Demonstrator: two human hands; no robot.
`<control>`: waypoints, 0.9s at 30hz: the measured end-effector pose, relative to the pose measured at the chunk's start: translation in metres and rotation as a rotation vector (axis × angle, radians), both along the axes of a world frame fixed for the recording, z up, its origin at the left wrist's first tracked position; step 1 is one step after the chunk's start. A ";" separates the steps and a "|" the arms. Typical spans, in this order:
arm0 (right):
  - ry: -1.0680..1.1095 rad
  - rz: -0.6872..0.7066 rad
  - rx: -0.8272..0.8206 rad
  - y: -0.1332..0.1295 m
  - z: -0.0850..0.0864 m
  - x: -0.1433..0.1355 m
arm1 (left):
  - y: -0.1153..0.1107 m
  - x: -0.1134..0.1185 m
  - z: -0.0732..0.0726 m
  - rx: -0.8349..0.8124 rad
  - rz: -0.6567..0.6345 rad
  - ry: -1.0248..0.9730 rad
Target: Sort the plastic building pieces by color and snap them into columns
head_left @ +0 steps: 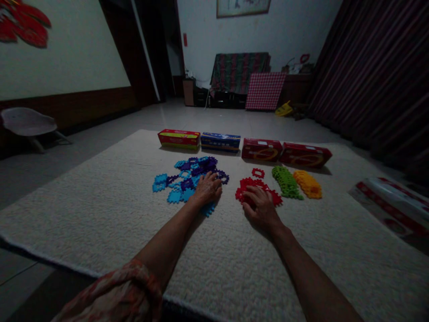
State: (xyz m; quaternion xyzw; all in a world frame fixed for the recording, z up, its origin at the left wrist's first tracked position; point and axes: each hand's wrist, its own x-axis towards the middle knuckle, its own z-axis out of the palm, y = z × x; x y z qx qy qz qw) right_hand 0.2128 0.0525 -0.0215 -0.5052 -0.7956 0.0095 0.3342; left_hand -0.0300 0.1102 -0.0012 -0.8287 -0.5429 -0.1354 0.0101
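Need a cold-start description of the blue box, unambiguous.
On the pale mat, four long boxes stand in a row along the far side, beyond the toothed pieces. The blue box is second from the left, the only blue one; its neighbours are mainly red.

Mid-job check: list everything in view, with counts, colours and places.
Blue pieces: many, with purple, left pile
Red pieces: several, centre-right
Green pieces: many, right of red
Orange pieces: many, right of green
Boxes: four; red-green, blue, two dark red; behind pieces
Mat: one, cream, floor
Package: one, red-white, right
Chair: one, pale, left
Cloths: two, patterned, back
Picture: one, back wall
Curtain: dark, right
Left hand: one, on blue-purple pile
Right hand: one, on red pieces
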 end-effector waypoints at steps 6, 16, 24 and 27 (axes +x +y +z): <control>-0.006 0.006 0.013 0.002 -0.002 0.001 | 0.010 -0.014 0.009 0.058 0.084 -0.128; -0.007 0.004 0.017 0.001 0.000 0.000 | 0.021 -0.022 0.012 0.075 0.230 -0.545; 0.007 0.010 0.009 0.001 0.001 0.000 | 0.014 -0.012 0.000 0.064 0.031 -0.238; 0.010 0.011 0.017 0.001 0.002 0.000 | 0.012 -0.007 -0.006 0.074 -0.005 -0.090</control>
